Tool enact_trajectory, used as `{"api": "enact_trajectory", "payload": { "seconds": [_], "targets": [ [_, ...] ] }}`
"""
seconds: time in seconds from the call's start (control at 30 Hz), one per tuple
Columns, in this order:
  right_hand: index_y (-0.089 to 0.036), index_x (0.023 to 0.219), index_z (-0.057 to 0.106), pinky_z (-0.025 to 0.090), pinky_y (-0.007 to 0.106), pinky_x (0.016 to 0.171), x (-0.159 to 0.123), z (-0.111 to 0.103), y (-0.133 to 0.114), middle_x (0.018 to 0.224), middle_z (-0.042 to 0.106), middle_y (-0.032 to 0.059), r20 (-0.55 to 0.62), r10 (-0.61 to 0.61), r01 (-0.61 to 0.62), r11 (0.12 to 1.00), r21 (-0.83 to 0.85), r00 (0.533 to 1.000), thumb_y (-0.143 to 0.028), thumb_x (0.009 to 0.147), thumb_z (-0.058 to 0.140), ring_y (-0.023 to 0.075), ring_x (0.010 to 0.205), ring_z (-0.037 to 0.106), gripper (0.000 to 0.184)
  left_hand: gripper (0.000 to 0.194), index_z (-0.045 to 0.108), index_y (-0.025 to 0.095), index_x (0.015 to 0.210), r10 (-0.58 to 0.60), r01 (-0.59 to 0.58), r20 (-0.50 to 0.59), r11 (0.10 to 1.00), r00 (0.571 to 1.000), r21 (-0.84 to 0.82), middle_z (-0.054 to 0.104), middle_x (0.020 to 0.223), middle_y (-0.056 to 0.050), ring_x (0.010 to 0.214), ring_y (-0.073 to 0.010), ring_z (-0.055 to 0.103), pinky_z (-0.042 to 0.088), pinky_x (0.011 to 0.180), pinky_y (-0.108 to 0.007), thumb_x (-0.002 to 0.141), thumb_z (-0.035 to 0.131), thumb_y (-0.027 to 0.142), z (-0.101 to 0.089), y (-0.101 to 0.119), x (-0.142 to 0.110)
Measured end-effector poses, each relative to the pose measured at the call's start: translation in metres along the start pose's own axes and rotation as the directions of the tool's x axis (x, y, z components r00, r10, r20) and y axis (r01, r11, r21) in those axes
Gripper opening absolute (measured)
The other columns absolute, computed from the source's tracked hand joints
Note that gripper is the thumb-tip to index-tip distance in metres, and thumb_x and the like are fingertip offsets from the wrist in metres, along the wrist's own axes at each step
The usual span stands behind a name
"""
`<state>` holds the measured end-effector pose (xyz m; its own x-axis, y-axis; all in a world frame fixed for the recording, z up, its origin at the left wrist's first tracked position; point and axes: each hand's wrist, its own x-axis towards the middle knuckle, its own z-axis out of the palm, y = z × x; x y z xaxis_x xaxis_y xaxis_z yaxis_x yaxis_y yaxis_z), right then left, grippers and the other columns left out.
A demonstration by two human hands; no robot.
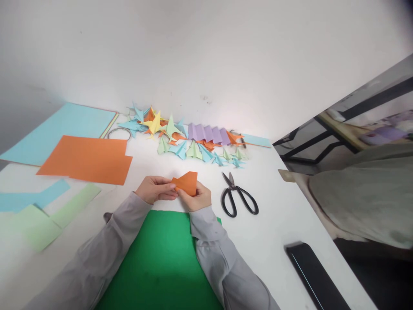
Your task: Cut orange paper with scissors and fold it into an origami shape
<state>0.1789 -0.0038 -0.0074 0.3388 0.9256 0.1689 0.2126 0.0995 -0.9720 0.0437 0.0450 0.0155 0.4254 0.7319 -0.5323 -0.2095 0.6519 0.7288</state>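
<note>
Between both hands is a small piece of folded orange paper [189, 182], held above the table just past the green sheet. My left hand [157, 189] pinches its left tip between thumb and fingers. On its right side, my right hand [199, 197] grips the lower edge, the thumb in front and the other fingers partly hidden behind. The green sheet [161, 258] lies under my forearms. Black-handled scissors [235, 193] rest to the right of my right hand, blades slightly apart and pointing away.
Folded paper pieces [171, 129] in several colours lie along the wall, near a purple pleated strip [209, 134]. Orange sheets [87, 159], a blue sheet [67, 125] and green scraps [75, 204] lie left. A black case [312, 275] sits front right. Another person's arm [318, 206] reaches the right edge.
</note>
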Motion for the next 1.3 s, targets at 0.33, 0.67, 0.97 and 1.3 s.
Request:
{"api": "enact_trajectory", "payload": {
  "seconds": [0.33,0.67,0.97,1.3],
  "targets": [
    [-0.014,0.079,0.068,0.050,0.027,0.053,-0.0003,0.0013,0.0002,0.071,0.068,0.0032,-0.056,-0.058,0.056,0.998,-0.038,0.997,-0.027,0.063,0.064,0.0150,0.057,0.060,0.021,0.015,0.066,0.005,0.059,0.024,-0.024,0.023,1.000,0.999,-0.001,0.066,0.054,-0.009,0.050,-0.0154,0.063,0.054,0.051,-0.024,0.058,0.076,0.017,0.0005,-0.0021,0.0022],
    [-0.017,0.078,0.068,0.052,0.030,0.061,0.0005,0.0010,0.0071,0.078,0.070,0.0044,-0.045,-0.155,0.152,0.986,-0.073,0.987,-0.027,0.066,0.065,0.0175,0.066,0.063,0.017,0.010,0.066,0.004,0.056,0.013,-0.013,-0.019,1.000,1.000,-0.015,0.065,0.052,-0.010,0.048,-0.0155,0.062,0.054,0.049,-0.024,0.056,0.075,0.010,0.0010,-0.0010,0.0001],
    [-0.018,0.076,0.067,0.050,0.027,0.055,0.0006,0.0009,0.0065,0.069,0.067,0.0020,-0.066,-0.166,0.155,0.976,-0.151,0.984,-0.025,0.066,0.063,0.0151,0.058,0.059,0.013,0.009,0.065,0.003,0.055,0.014,-0.015,-0.025,0.999,1.000,-0.030,0.066,0.054,-0.010,0.050,-0.0182,0.064,0.055,0.050,-0.028,0.062,0.068,0.008,0.0034,0.0015,-0.0020],
    [-0.018,0.076,0.068,0.049,0.028,0.054,0.0000,0.0009,0.0075,0.070,0.067,0.0029,-0.014,-0.110,0.107,0.987,-0.120,0.994,-0.028,0.065,0.064,0.0156,0.058,0.059,0.015,0.016,0.066,0.005,0.063,0.004,-0.003,0.059,1.000,0.998,-0.012,0.066,0.055,-0.011,0.053,-0.0188,0.065,0.055,0.053,-0.028,0.055,0.076,0.015,0.0000,0.0020,-0.0019]
  ]
}}
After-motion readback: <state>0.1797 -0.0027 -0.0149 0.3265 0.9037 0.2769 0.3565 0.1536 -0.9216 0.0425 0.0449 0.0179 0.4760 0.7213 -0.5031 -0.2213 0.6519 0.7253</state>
